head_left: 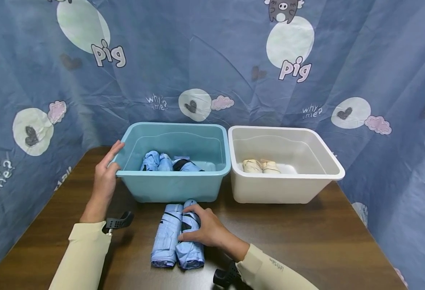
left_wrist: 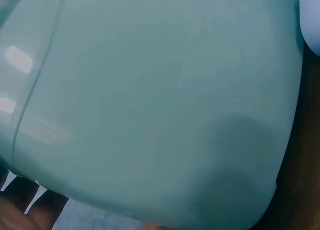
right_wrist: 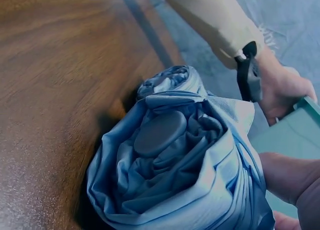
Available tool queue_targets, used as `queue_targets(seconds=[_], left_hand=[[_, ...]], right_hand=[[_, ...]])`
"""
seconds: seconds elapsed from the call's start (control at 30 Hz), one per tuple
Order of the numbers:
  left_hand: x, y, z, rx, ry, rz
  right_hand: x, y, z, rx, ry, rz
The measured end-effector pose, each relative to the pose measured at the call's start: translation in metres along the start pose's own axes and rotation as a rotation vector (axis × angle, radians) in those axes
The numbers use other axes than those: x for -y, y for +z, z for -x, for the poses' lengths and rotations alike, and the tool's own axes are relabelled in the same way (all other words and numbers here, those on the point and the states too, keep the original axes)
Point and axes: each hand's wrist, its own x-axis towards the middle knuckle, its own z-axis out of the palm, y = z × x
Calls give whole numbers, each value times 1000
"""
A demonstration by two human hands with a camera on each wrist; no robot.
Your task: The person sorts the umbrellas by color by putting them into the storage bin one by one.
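Observation:
In the head view my left hand (head_left: 105, 173) holds the left rim of the teal bin (head_left: 172, 187) near its front corner. The bin's smooth wall (left_wrist: 150, 99) fills most of the left wrist view. My right hand (head_left: 210, 227) curls over the right-hand rolled blue fabric bundle (head_left: 190, 257), thumb and fingers against it. That bundle lies on the table beside another blue roll (head_left: 165, 245), with black bands on both. In the right wrist view, the near bundle's end (right_wrist: 200, 200) shows bunched folds and a dark oval disc (right_wrist: 160, 134).
Several blue rolls (head_left: 165, 162) lie inside the teal bin. A white bin (head_left: 270, 191) stands close on its right, holding two cream rolls (head_left: 252, 166). Both bins stand on the brown wooden table (head_left: 288, 233), before a blue printed curtain (head_left: 154, 64).

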Motion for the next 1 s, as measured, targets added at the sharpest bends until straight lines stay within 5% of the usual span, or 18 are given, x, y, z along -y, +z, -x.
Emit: queue_targets(seconds=[0.2,0.57,1.0], left_hand=[[-1,0,-1,-24,7,5],[-2,1,0,3,28,1],[-1,-1,0,7,31,5]], right_hand=[[-6,-10,3,33,-36,-64],[-11,-35,28,96,-24,-345],[26,-91,58,184,10,-493]])
